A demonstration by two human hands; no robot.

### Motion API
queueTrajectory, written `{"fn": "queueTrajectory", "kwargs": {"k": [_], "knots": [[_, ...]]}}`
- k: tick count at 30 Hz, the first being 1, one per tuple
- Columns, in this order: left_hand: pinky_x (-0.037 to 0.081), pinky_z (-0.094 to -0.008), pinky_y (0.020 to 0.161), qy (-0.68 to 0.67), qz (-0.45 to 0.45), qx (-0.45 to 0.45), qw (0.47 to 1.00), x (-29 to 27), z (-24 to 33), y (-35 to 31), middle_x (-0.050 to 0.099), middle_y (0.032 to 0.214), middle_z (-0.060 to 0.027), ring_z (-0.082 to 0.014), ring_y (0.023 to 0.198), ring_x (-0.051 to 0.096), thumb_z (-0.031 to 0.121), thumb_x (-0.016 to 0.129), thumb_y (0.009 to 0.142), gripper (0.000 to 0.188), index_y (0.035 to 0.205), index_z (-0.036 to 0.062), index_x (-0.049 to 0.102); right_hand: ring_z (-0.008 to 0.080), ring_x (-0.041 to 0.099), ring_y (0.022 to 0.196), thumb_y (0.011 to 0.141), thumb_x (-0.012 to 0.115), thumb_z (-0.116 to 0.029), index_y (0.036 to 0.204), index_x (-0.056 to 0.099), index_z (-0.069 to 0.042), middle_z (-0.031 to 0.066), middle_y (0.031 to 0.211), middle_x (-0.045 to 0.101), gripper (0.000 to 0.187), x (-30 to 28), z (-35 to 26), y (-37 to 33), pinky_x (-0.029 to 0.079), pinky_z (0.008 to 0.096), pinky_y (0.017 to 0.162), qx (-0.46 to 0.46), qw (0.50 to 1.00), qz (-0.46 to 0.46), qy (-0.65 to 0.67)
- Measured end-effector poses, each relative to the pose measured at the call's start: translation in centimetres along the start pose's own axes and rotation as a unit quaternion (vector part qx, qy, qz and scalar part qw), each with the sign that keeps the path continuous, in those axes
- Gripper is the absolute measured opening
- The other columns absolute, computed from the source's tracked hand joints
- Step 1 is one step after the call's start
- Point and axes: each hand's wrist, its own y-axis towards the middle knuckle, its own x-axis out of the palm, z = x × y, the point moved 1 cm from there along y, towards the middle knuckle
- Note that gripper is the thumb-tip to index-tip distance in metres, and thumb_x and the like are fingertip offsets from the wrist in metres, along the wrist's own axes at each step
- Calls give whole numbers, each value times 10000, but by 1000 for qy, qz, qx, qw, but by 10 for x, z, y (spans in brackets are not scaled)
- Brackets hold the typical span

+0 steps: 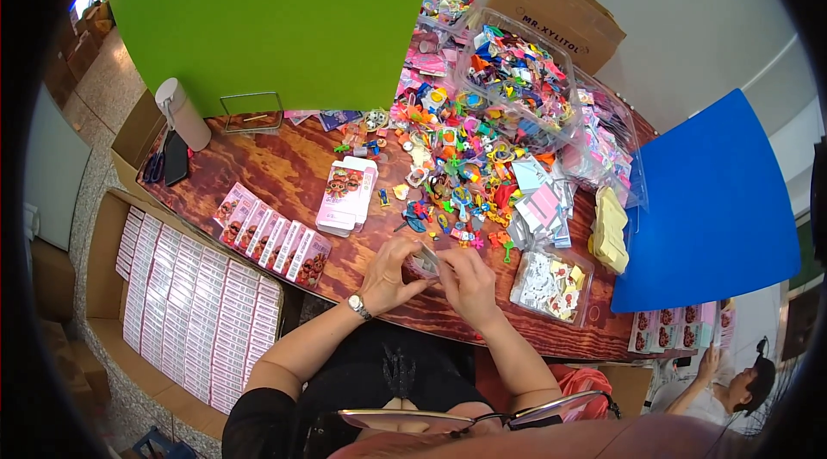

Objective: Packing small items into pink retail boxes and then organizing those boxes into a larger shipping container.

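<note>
At the table's near edge, my left hand (389, 276) is closed around a small printed box (419, 266), its upper end facing me. My right hand (469, 283) pinches at the box's top edge, where a pale flap shows. The fingers cover most of the box, so whatever is inside cannot be made out. Flattened pink-and-white cartons (346, 192) lie beyond my left hand. Ahead of my right hand spreads a heap of small colourful plastic toys (461, 162). A clear tray (588, 297) of small white and yellow pieces sits to its right.
A row of filled pink boxes (274, 235) stands on the left, above a large carton (185, 403) packed with similar boxes. Green (276, 19) and blue (711, 209) panels rise from the table. A bottle (183, 114) stands far left. Another person (719, 386) sits at the right.
</note>
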Motion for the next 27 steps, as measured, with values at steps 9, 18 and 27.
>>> {"fn": "queueTrajectory", "kwargs": {"k": [9,18,27], "knots": [[498,-455,912,15,-11,-47,999,-3,7,-3,562,1196,-190,-397,1097,590,197,895,684,877,1363,70,355,275,687,868,853,733,-45,1083,695,-24,126,1008,676,234,-3,0,5,568,352,726,-4,994,-44,103],[491,-460,955,25,-17,-75,997,-7,8,-7,556,1282,-212,-399,1158,582,221,892,694,930,1419,50,334,253,696,858,880,715,-50,1106,700,-14,133,964,682,230,-3,-10,16,569,335,704,94,986,-73,114],[483,-462,970,47,-63,-90,993,-7,7,-6,547,1294,-227,-420,1164,556,213,874,677,1052,1515,15,270,277,665,812,817,712,13,1104,715,-44,116,890,655,293,8,-18,12,541,372,699,-4,998,-52,-20]]}}
